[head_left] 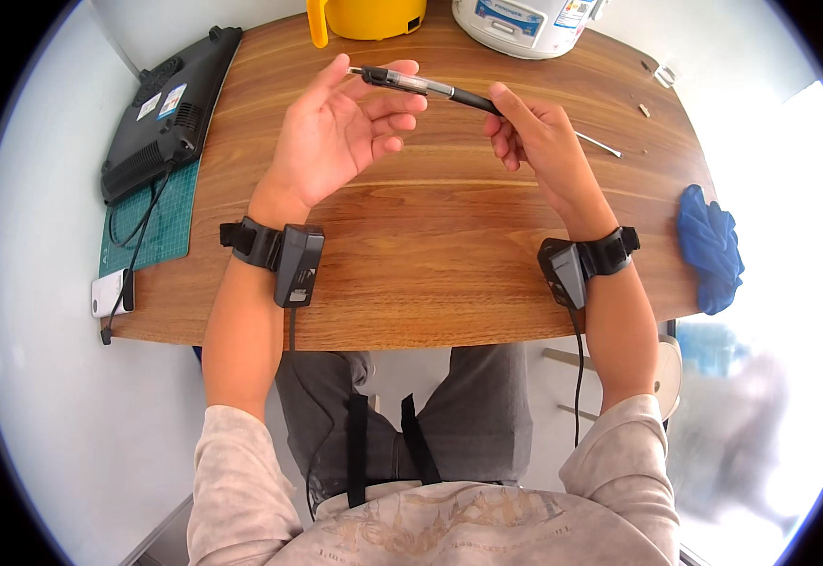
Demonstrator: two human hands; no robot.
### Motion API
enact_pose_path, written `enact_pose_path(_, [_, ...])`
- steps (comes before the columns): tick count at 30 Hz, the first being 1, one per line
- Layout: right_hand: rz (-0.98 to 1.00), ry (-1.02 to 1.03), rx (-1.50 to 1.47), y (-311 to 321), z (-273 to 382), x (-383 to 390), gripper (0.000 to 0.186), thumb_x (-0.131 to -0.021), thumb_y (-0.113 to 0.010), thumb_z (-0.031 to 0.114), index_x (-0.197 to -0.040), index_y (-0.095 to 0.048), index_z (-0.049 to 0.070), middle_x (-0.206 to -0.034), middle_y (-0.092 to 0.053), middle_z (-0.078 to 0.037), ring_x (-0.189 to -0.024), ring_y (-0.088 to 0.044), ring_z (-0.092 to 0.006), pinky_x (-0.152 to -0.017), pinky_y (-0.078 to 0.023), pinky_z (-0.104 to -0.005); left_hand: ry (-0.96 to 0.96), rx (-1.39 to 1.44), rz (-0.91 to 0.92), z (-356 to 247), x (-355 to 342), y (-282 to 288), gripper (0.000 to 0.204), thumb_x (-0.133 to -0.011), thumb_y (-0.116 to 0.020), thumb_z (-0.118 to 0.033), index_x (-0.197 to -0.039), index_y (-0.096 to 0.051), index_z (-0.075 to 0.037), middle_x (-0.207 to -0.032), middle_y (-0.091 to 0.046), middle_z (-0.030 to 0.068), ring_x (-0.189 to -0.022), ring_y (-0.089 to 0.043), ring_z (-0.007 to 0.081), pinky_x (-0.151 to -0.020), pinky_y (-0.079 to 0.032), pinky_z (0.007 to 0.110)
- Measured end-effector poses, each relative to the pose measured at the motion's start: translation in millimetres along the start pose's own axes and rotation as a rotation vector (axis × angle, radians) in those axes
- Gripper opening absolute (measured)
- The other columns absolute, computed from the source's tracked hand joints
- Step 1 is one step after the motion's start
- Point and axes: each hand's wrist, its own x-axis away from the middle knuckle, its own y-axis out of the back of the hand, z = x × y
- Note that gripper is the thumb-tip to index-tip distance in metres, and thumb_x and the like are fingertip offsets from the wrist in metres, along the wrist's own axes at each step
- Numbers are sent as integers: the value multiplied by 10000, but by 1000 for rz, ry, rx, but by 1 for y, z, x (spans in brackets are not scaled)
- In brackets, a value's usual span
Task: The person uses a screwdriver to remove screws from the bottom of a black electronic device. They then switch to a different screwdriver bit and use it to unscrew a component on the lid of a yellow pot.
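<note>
The person's two hands are raised over the wooden table (pixel 421 274), with a black-and-clear pen (pixel 438 89) stretched between them. Both arms come up from below and lean in toward each other.

The right hand (pixel 542 146) is closed on the dark end of the pen. It pinches that end between the thumb, which lies on top, and the bent fingers underneath. The pen slants up from there to the left hand.

The left hand (pixel 331 141) is loosely open, with its palm facing the person. Its thumb points up beside the pen's tip, and its other fingers curl softly toward the right hand. The pen crosses in front of the pointer finger; it is hard to tell whether this hand touches it.

Each wrist wears a black strap with a small box, the left box (pixel 300 266) and the right box (pixel 562 274).

A thin pale stick (pixel 600 144) shows just beside the right hand. Farther out from that hand is a crumpled blue cloth (pixel 710 250). Out past the left hand, a black appliance with vents (pixel 171 118) sits on a green cutting mat (pixel 168 222). Beyond both hands stands a yellow pot (pixel 374 17).
</note>
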Motion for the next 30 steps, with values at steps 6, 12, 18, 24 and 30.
enact_pose_path(6, [-25, -7, 48, 1, -1, -1, 483, -994, -599, 462, -726, -633, 62, -604, -549, 14, -515, -493, -60, -470, -384, -208, -68, -197, -93, 2, 1, -10, 569, -1077, -376, -461, -1380, -520, -1, -1092, -689, 134, -937, -636, 161, -775, -543, 269])
enact_pose_path(12, [0, 10, 102, 0, 2, -1, 499, -1008, -576, 461, -713, -632, 63, -585, -543, 20, -502, -487, -53, -464, -381, -201, -94, -217, -152, 4, -1, -7, 527, -1070, -419, -443, -1341, -548, -10, -1095, -689, 143, -945, -660, 159, -823, -569, 277])
enact_pose_path(18, [12, -8, 118, -6, 2, 3, 520, -1020, -549, 472, -723, -635, 53, -582, -543, 16, -497, -483, -56, -467, -380, -200, -91, -207, -114, 4, 1, 8, 552, -1066, -414, -459, -1350, -539, -3, -1138, -682, 182, -1017, -674, 191, -880, -575, 301])
enact_pose_path(24, [-45, 4, 74, 3, 1, -2, 528, -1020, -539, 482, -729, -639, 53, -583, -546, 13, -496, -486, -63, -476, -383, -204, -35, -238, -126, -2, 1, -12, 592, -1064, -393, -487, -1366, -527, 4, -1195, -670, 214, -1029, -676, 211, -890, -567, 312])
enact_pose_path(30, [-6, -54, 179, -11, 2, 2, 539, -1014, -541, 489, -731, -646, 43, -573, -549, 6, -488, -494, -68, -465, -386, -211, 1, -116, -55, -10, 3, 9, 590, -1064, -383, -481, -1387, -520, -6, -1181, -682, 200, -1044, -676, 207, -890, -555, 311])
